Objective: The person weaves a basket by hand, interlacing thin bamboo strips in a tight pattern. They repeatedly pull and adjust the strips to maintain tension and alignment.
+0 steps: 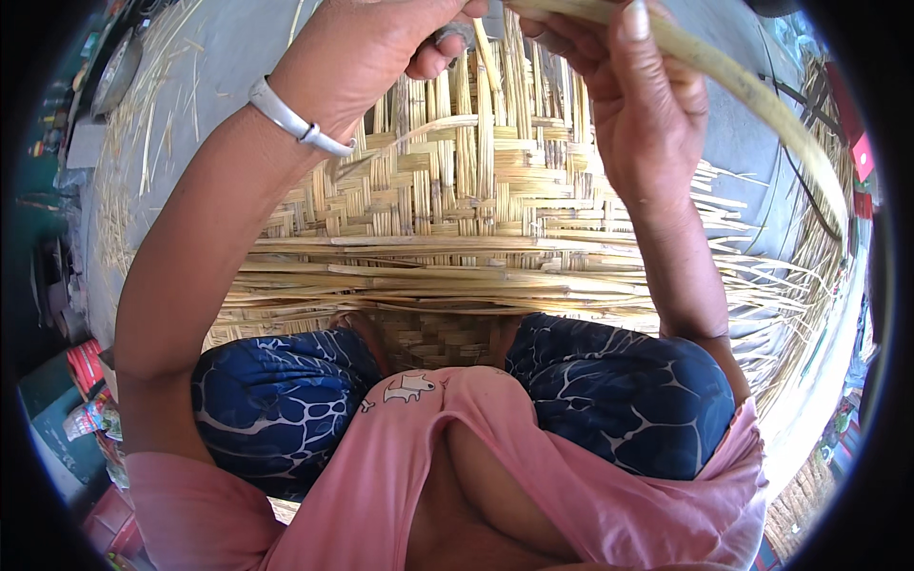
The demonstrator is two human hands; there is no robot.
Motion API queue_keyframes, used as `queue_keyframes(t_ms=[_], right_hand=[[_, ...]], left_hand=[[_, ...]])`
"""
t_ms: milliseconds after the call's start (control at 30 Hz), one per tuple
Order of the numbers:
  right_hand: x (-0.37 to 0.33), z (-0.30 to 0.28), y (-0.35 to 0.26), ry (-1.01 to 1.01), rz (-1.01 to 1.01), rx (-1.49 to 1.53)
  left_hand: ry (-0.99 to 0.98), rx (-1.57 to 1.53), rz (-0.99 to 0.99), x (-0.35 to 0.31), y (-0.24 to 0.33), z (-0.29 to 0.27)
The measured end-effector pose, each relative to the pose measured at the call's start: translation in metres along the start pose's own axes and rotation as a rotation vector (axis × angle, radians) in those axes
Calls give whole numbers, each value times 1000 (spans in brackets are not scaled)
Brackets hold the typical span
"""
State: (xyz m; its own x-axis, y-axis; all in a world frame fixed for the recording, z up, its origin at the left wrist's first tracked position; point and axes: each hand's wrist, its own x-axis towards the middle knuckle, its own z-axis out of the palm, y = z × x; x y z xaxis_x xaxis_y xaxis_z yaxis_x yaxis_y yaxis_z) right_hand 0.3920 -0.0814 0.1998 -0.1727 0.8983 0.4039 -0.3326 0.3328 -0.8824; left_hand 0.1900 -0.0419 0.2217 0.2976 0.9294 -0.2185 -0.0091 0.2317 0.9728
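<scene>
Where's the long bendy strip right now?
In the head view, the long yellow-green strip is at the upper right, held in the right hand and curving down toward the loose stalks.

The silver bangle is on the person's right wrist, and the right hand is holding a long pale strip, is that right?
Not quite: the head view shows the silver bangle on the left wrist, not the right. The right hand is indeed holding a long pale strip.
</scene>
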Motion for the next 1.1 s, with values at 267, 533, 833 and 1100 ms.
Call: queue_keyframes(t_ms=[267,533,833,1100], right_hand=[[1,7,5,66,152,107],[-26,-5,14,137,376,182],[-122,14,62,-738,1309,-182],[-6,-26,134,-742,560,-1184]], left_hand=[[23,327,119,3,-25,-4],[506,-159,282,38,-43,-115],[981,-269,-285,9,-123,-251],[739,-335,-340,12,-141,-224]])
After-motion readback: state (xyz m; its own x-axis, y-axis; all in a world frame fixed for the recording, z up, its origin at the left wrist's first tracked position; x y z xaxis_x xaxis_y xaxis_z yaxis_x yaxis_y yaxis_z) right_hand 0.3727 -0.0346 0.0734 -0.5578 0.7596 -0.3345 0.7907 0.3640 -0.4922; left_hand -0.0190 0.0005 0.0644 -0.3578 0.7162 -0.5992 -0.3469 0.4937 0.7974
